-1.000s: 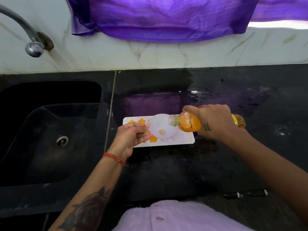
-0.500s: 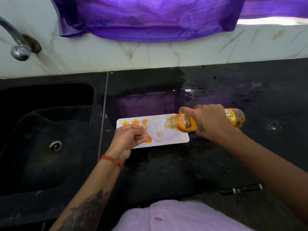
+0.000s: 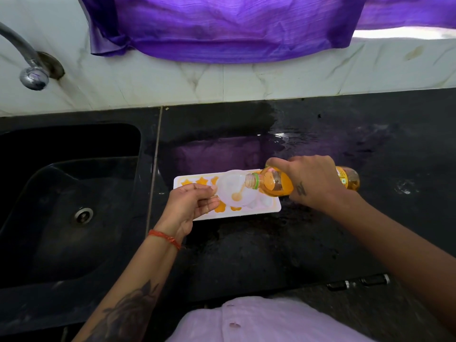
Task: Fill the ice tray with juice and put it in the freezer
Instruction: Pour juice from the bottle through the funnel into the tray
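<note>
White ice tray flat on the black surface, near its left edge beside the sink. Left hand pinching a clear funnel over the tray. Right hand, fingers curled round the tilted juice bottle, mouth at the funnel.

Black counter, sink, purple curtain
</note>
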Action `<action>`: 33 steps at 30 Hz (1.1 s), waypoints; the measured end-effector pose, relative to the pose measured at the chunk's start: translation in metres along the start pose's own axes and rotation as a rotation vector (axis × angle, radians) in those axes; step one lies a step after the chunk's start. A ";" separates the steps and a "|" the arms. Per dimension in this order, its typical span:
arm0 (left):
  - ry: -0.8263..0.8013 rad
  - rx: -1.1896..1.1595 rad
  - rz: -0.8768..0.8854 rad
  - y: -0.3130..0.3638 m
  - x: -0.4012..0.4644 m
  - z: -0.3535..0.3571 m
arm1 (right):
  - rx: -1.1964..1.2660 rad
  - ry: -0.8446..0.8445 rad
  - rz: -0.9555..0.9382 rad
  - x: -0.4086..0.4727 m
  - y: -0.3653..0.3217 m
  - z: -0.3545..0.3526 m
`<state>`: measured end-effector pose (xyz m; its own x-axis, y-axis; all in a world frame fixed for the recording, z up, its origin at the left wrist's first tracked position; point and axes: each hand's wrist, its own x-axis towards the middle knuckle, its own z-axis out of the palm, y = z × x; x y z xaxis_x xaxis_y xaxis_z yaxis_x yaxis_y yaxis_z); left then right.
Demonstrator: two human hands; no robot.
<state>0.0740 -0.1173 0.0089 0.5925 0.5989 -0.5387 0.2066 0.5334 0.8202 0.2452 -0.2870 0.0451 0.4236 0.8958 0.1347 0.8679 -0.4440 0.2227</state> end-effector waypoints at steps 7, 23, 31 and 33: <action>-0.031 -0.017 0.009 0.003 0.001 0.007 | -0.053 0.016 0.037 -0.003 0.008 -0.003; -0.068 0.030 0.006 -0.003 0.006 0.027 | -0.089 -0.075 0.038 -0.012 0.016 -0.012; -0.064 0.031 -0.001 -0.003 0.007 0.028 | -0.087 -0.071 0.047 -0.011 0.018 -0.009; -0.062 0.032 -0.004 -0.003 0.006 0.028 | -0.088 -0.064 0.048 -0.011 0.019 -0.008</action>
<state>0.0992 -0.1320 0.0085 0.6385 0.5584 -0.5297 0.2331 0.5156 0.8245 0.2548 -0.3059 0.0560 0.4825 0.8717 0.0856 0.8212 -0.4842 0.3019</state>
